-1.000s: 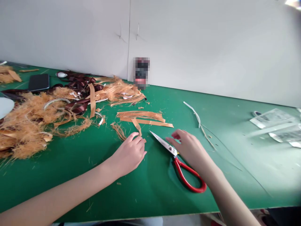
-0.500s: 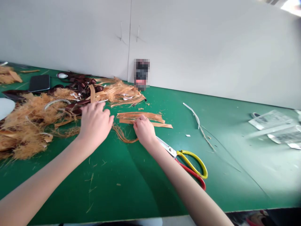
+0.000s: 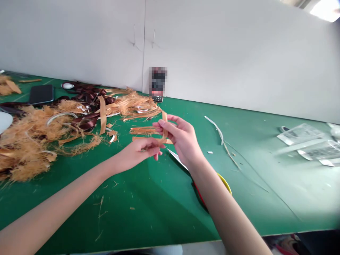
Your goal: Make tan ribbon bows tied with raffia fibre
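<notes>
A short tan ribbon strip (image 3: 164, 117) stands upright between my hands, above the table. My right hand (image 3: 183, 138) pinches it near the top between thumb and fingers. Lower down, my left hand (image 3: 143, 150) has its fingers closed on the bottom end, which they partly hide. Behind the hands, a frayed tan ribbon piece (image 3: 142, 130) and a flat tan strip (image 3: 136, 139) lie side by side, both partly covered. Scissors (image 3: 177, 158) with yellow and red handles rest under my right forearm, blades pointing toward my left hand.
Frayed tan fibres (image 3: 29, 141) and dark brown ribbon (image 3: 87, 122) heap up at left. A black phone-like slab (image 3: 41, 94) lies behind them. A blurred-out device (image 3: 158, 85) leans on the wall. A white strip (image 3: 215, 127) and clear plastic packets (image 3: 300, 134) lie to the right.
My right hand has lifted off the table strips and now holds a ribbon strip upright. My left hand has moved right from the pile and closed on the strip's lower end.
</notes>
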`<state>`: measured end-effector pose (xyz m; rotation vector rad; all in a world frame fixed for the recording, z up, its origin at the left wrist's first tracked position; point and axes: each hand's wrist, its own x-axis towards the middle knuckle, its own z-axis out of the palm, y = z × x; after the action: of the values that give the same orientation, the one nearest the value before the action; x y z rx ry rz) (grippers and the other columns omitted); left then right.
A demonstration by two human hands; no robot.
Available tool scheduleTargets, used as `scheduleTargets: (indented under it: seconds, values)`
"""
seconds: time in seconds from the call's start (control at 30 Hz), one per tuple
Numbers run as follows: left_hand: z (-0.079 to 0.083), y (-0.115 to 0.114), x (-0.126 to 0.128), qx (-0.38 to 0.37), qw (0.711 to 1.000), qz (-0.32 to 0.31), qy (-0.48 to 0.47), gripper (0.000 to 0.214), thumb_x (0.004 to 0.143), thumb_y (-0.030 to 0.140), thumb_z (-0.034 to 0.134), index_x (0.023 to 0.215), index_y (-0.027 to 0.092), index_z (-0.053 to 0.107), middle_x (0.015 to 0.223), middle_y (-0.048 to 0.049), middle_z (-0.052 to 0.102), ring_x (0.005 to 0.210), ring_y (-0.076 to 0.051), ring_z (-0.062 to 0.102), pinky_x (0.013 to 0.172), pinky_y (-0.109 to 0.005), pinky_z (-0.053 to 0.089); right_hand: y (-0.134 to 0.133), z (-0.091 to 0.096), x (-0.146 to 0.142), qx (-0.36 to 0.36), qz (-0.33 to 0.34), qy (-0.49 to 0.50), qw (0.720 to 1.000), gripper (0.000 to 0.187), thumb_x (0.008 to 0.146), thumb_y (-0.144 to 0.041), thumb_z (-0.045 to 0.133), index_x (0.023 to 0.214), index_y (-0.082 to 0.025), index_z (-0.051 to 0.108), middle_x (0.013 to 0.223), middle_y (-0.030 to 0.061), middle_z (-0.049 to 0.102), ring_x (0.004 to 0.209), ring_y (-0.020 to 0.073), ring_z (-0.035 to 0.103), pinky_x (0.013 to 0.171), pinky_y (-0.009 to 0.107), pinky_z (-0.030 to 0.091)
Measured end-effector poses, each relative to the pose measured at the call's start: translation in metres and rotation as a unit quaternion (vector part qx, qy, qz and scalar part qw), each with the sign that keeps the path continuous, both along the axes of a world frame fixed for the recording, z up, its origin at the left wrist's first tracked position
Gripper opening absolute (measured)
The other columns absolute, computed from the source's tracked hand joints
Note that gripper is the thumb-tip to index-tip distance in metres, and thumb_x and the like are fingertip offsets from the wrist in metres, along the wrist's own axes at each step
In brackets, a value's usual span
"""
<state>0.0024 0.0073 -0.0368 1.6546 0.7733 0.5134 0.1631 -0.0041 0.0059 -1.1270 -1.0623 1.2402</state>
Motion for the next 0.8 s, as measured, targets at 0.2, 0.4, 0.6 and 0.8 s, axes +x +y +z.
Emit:
scheduleTargets:
  seconds: [0.2, 0.4, 0.6, 0.8]
  values:
    - [0.009, 0.013, -0.019, -0.018, 0.997, 0.066, 0.020, 0.030, 0.089, 0.046, 0.055, 0.094, 0.018, 0.065, 0.071, 0.0003, 0.058, 0.058, -0.010, 0.051, 0.055, -0.024, 0.043, 0.003, 0.005, 0.034, -0.019, -0.067, -0.046, 0.997, 0.056, 0.066, -0.026, 0.080, 0.113, -0.009, 0.055, 0.085, 0.0083, 0.074, 0.084, 0.0190, 0.071, 0.078, 0.032, 0.055]
    - [0.021, 0.035, -0.036, 0.109, 0.980, 0.087, 0.140, 0.033, 0.088, 0.049, 0.052, 0.094, 0.019, 0.066, 0.081, -0.0025, 0.067, 0.057, -0.010, 0.049, 0.054, -0.023, 0.042, 0.011, -0.003, 0.058, -0.026, -0.086, -0.128, 0.988, 0.052, 0.057, -0.029, 0.085, 0.101, -0.013, 0.061, 0.077, 0.0043, 0.074, 0.075, 0.0177, 0.071, 0.076, 0.034, 0.056]
    - [0.037, 0.059, -0.044, 0.221, 0.934, 0.120, 0.255, 0.026, 0.086, 0.039, 0.052, 0.093, 0.021, 0.069, 0.087, -0.0031, 0.073, 0.061, -0.015, 0.059, 0.060, -0.028, 0.044, 0.033, -0.014, 0.069, 0.066, -0.147, -0.223, 0.961, 0.032, 0.061, -0.028, 0.080, 0.085, -0.017, 0.063, 0.073, 0.0030, 0.074, 0.070, 0.0179, 0.071, 0.071, 0.034, 0.057]
    - [0.007, 0.077, -0.038, 0.282, 0.902, 0.152, 0.290, 0.027, 0.087, 0.037, 0.051, 0.094, 0.021, 0.072, 0.082, -0.0033, 0.076, 0.068, -0.019, 0.066, 0.066, -0.029, 0.046, 0.051, -0.048, 0.083, 0.054, -0.165, -0.278, 0.945, 0.025, 0.059, -0.025, 0.077, 0.075, -0.019, 0.060, 0.065, 0.0016, 0.071, 0.065, 0.0204, 0.069, 0.068, 0.036, 0.055]
